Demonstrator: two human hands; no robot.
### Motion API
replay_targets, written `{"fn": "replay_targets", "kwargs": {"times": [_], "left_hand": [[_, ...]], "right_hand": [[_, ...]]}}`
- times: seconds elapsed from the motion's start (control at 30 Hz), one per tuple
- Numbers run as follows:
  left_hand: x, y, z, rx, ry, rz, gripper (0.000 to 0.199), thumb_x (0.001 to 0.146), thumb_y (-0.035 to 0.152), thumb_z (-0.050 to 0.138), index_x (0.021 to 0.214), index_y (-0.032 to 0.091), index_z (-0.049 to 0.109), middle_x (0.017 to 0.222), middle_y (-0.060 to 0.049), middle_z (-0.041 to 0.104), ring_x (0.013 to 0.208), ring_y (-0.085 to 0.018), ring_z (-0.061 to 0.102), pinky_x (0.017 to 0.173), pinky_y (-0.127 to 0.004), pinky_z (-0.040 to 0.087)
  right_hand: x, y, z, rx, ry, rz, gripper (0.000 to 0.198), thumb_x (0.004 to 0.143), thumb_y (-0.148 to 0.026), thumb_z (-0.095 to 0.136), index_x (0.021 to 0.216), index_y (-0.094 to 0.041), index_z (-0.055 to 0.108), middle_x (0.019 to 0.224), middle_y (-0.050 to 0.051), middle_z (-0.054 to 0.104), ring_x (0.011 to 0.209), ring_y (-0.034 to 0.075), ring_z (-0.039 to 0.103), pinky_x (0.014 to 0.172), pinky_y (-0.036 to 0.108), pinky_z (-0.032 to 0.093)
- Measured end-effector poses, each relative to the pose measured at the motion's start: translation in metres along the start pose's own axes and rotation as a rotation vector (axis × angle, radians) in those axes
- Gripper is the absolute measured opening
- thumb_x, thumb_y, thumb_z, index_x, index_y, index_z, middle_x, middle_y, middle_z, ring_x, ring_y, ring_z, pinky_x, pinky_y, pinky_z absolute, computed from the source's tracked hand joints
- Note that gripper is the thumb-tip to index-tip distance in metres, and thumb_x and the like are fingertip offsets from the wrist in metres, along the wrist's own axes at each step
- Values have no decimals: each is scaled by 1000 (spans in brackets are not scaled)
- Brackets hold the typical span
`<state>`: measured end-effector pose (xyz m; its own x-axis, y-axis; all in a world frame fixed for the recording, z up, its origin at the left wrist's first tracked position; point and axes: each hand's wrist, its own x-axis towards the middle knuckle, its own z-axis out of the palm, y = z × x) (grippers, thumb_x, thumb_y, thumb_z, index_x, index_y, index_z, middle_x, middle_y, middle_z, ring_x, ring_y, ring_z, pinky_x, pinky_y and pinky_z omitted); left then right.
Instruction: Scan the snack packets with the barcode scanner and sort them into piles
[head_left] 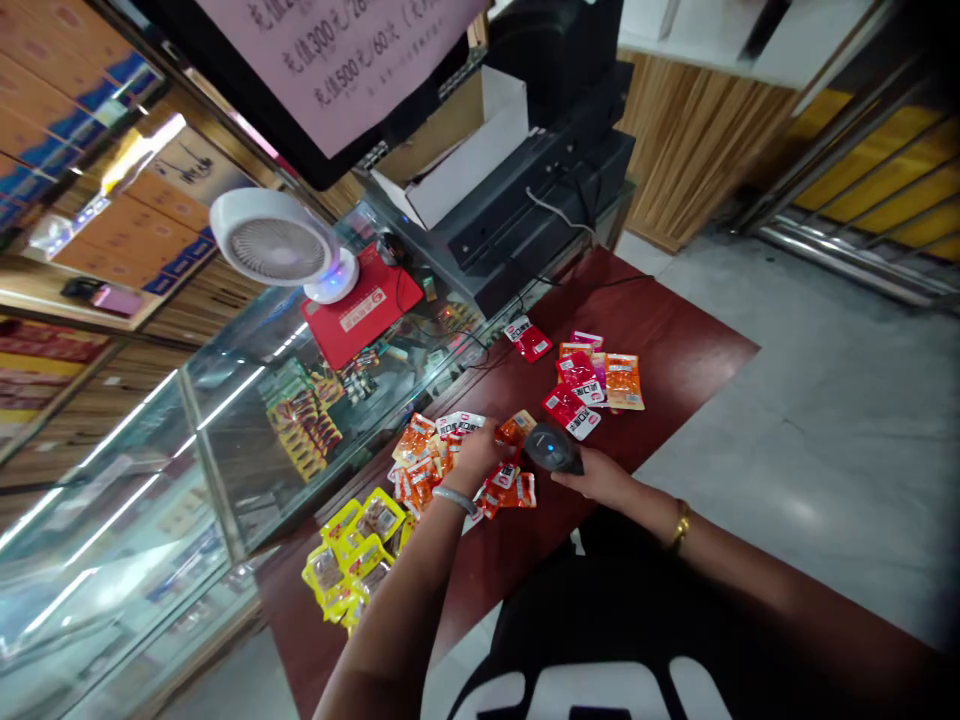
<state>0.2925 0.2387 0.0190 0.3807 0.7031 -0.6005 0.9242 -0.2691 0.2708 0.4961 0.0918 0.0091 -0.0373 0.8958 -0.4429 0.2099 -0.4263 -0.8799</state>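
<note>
My right hand (600,478) is wrapped round the handle of a dark barcode scanner (551,448), whose small blue light shows on top. The scanner's head hangs over the right side of a pile of orange and red snack packets (416,480) on the dark red table (675,350). My left hand (478,458) is in that pile, its fingers curled closed at a red packet (508,440); the fingertips are partly hidden. Yellow snack packets (367,540) lie heaped at the left, beside my left forearm. Another group of red and orange packets (581,380) lies beyond the scanner.
Behind the table runs a glass display counter (225,400), bearing a white fan (277,240) and a red mat (375,310). An open white box (472,150) sits on a dark cash drawer (510,220). A cable (630,280) crosses the table's far end.
</note>
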Motion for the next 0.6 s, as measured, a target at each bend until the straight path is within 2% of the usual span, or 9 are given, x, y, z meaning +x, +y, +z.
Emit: {"fn": "replay_targets", "kwargs": {"times": [0.17, 0.3, 0.37, 0.47, 0.53, 0.6], "left_hand": [[-23, -13, 5, -29, 7, -11, 55, 81, 45, 66, 126, 17, 50, 109, -13, 70, 100, -24, 67, 82, -30, 46], [-41, -29, -11, 108, -78, -80, 47, 74, 43, 73, 114, 21, 59, 104, -11, 71, 98, -27, 66, 82, -33, 47], [-43, -34, -22, 217, -45, -84, 42, 72, 40, 75, 106, 21, 63, 107, -12, 70, 105, -29, 63, 88, -36, 45], [-24, -28, -37, 216, 123, -46, 36, 78, 40, 70, 105, 18, 65, 112, -14, 68, 110, -29, 60, 94, -38, 43], [4, -12, -41, 99, 190, -27, 33, 84, 41, 64, 108, 17, 65, 110, -13, 69, 106, -25, 62, 93, -35, 44], [40, 12, -40, -52, 206, -36, 35, 86, 43, 61, 111, 18, 65, 108, -10, 70, 100, -22, 64, 89, -31, 45]], "right_hand": [[9, -10, 9, -44, -62, -19, 41, 77, -43, 71, 110, -18, 68, 104, 9, 77, 96, 30, 71, 84, 39, 54], [10, -14, 12, -65, -103, -35, 42, 77, -43, 72, 110, -17, 68, 102, 9, 77, 91, 28, 72, 80, 37, 55], [11, -14, 12, -66, -125, -59, 41, 76, -42, 72, 109, -18, 69, 103, 8, 77, 92, 28, 72, 82, 36, 55], [13, -10, 10, -60, -107, -59, 43, 75, -42, 73, 110, -19, 68, 105, 8, 76, 95, 29, 71, 84, 38, 55], [14, -5, 5, -53, -73, -23, 45, 75, -43, 74, 112, -18, 68, 105, 9, 76, 96, 30, 71, 86, 40, 54], [13, -1, -2, -41, -49, 2, 46, 74, -42, 74, 114, -18, 68, 106, 10, 76, 97, 31, 71, 87, 42, 54]]}}
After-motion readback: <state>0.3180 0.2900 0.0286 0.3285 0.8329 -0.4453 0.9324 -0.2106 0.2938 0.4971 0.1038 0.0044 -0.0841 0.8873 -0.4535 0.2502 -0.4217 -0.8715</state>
